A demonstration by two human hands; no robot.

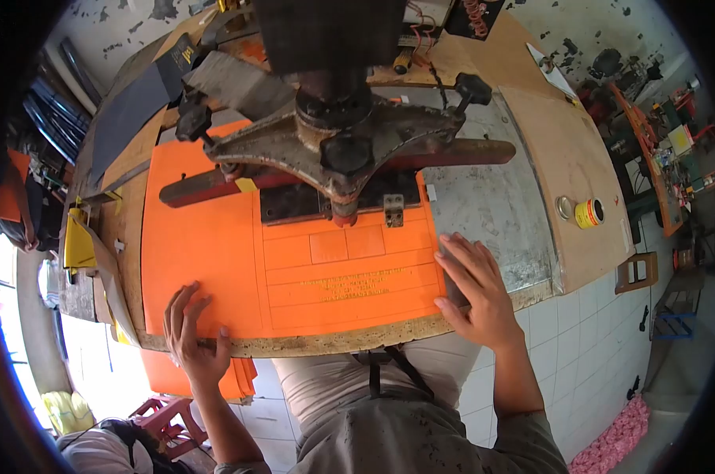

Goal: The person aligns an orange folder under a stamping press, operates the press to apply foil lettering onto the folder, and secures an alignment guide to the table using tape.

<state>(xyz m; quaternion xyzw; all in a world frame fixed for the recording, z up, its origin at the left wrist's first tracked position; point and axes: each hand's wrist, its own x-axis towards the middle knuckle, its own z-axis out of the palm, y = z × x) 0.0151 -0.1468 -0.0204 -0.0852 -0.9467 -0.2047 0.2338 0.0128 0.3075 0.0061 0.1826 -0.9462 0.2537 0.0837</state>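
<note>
A large orange sheet (203, 261) lies flat on the worktable, marked with ruled lines and several rows of small yellowish lettering (353, 286). My left hand (197, 336) rests at its lower left edge, fingers spread. At the sheet's right edge is my right hand (477, 296), its fingers apart and the thumb touching the orange surface. Above the sheet stands a press head (334, 134) with a long red bar (468, 153) and black knobs. A dark plate (294, 204) under it covers part of the sheet's upper area.
A grey metal plate (491, 213) extends right of the sheet. A yellow-labelled can (589, 213) stands on a brown board (574, 158). More orange sheets (239, 379) sit below the table's left front edge. Another person (22, 197) is at the far left.
</note>
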